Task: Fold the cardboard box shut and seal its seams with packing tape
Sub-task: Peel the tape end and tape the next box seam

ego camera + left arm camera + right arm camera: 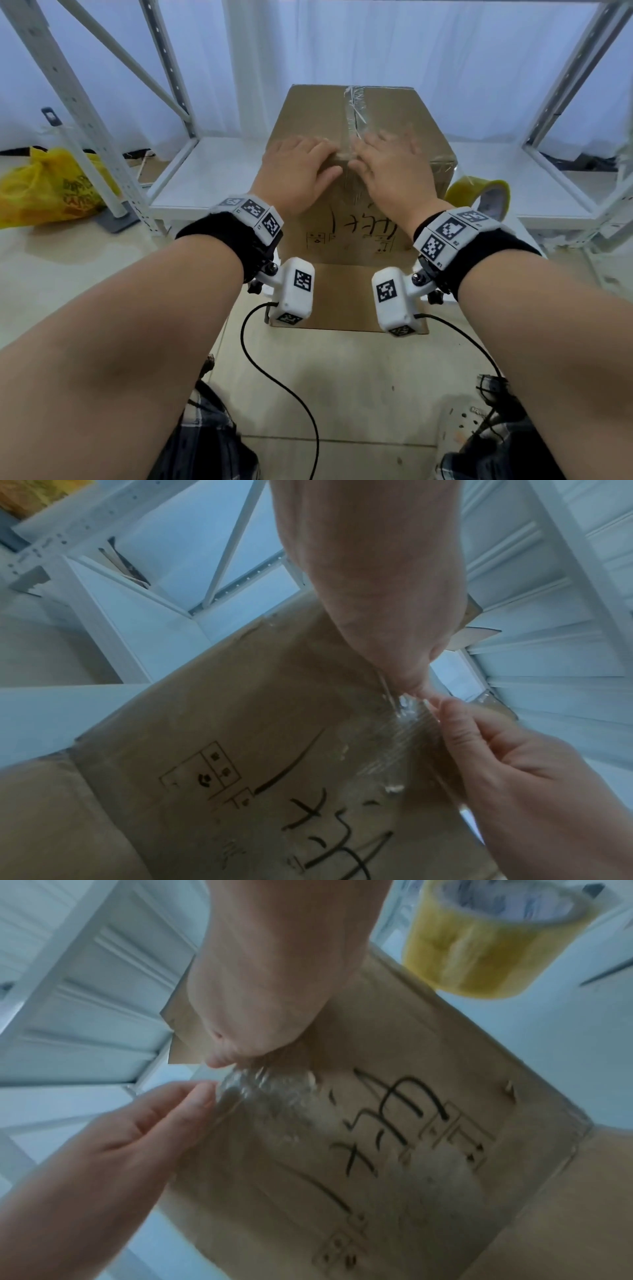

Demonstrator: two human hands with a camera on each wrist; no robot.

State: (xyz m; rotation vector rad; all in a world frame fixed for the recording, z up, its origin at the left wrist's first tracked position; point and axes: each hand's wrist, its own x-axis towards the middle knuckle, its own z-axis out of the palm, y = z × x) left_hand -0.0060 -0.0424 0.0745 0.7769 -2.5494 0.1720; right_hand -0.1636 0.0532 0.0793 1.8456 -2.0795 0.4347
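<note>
We are pressing our left hand (297, 168) and right hand (390, 168), fingers laid flat and grasping nothing, on the near top edge of the cardboard box (308, 113), either side of its tape strip (356, 109), the tape roll (479, 196) lying just right of the box.

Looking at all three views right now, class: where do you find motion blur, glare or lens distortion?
Head view: right hand smeared by motion, shelf posts bowed by the wide lens. Left wrist view: glare on the tape strip. Right wrist view: soft throughout, tape roll blurred.
</note>
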